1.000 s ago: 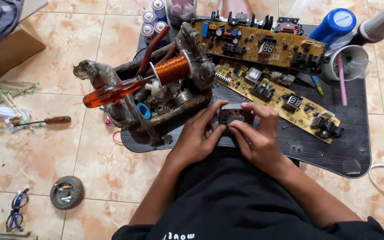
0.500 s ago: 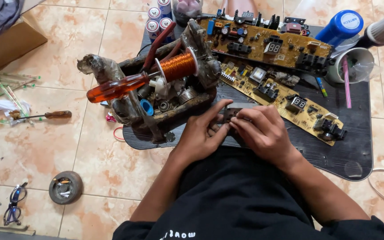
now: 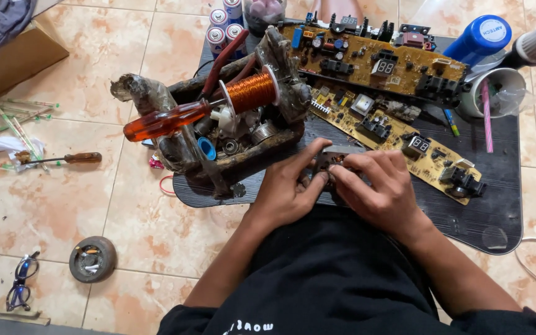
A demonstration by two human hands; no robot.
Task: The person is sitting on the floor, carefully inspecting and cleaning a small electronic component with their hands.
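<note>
Since a second ago your hands have shifted slightly to the right over the dark board, and your right hand has slid further over the small part so that less of it shows. Your left hand (image 3: 290, 189) and right hand (image 3: 379, 186) meet at the centre of the view, both closed on a small dark component (image 3: 333, 158), fingers pinching it from either side; your right thumb and forefinger press down on its near edge. The component sits just above your lap, resting on or just over the near edge of the black work board (image 3: 466, 211); which, you cannot tell.

At 11 o'clock from your hands stands a grimy open tool box (image 3: 243, 158), with a spool of copper wire (image 3: 249, 92) on top and an orange-handled screwdriver (image 3: 165, 121) lying across its left rim. At 1 o'clock lie two yellow circuit boards (image 3: 404, 133), the farther one longer. At 2 o'clock stands a white cup (image 3: 497, 80) holding a pink straw, with a blue can (image 3: 479, 38) behind it. Far out at 9 o'clock, on the tiled floor (image 3: 94, 205), lies a brown-handled screwdriver (image 3: 69, 159).
</note>
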